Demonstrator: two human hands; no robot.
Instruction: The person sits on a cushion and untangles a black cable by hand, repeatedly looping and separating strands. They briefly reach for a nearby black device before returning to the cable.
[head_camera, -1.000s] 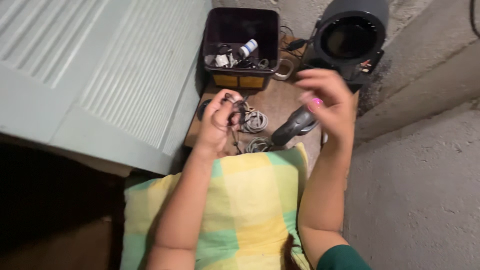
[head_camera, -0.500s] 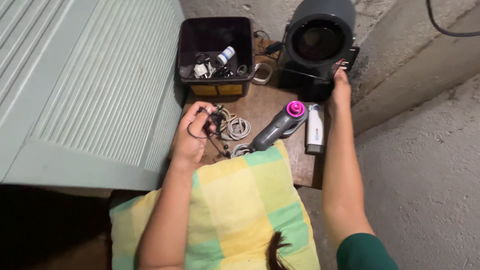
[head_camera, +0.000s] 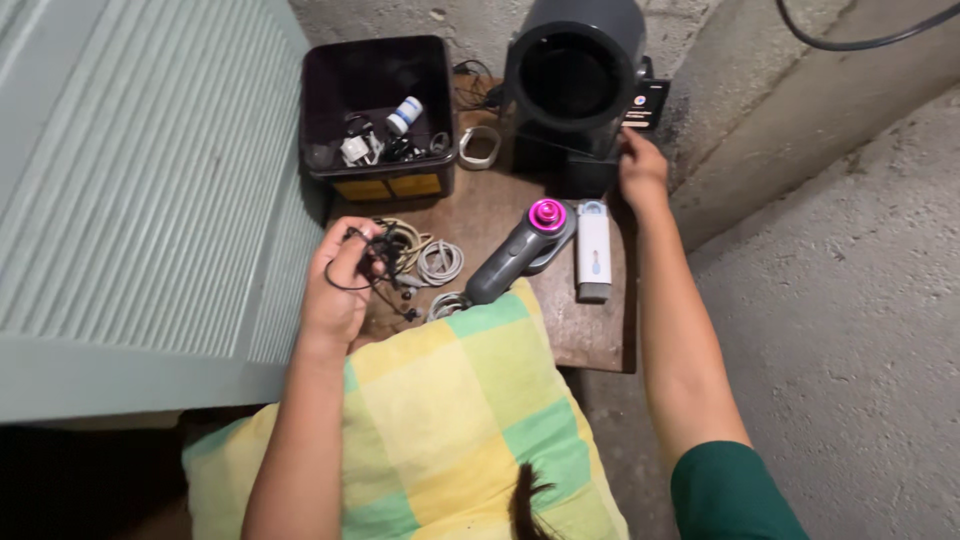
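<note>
A: What lies by the dark plastic bin (head_camera: 375, 105)?
B: On the worn wooden surface (head_camera: 585, 335) before it, coiled grey cables (head_camera: 438, 262) and a smooth grey dryer (head_camera: 515, 255); right of it, a round black fan (head_camera: 575, 75).
A: The hands?
B: The left hand (head_camera: 340, 285) clenches tangled black cords (head_camera: 385, 265); the right hand (head_camera: 642, 170) touches the fan's base, fingers bent.

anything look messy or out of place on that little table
Mostly the cords: the left hand grips a tangled bundle of thin black cable, and loose grey coils lie unbundled beside it on the wooden table. The grey hair dryer lies on its side, handle half under the checked pillow. Nothing looks spilled or broken.
</note>
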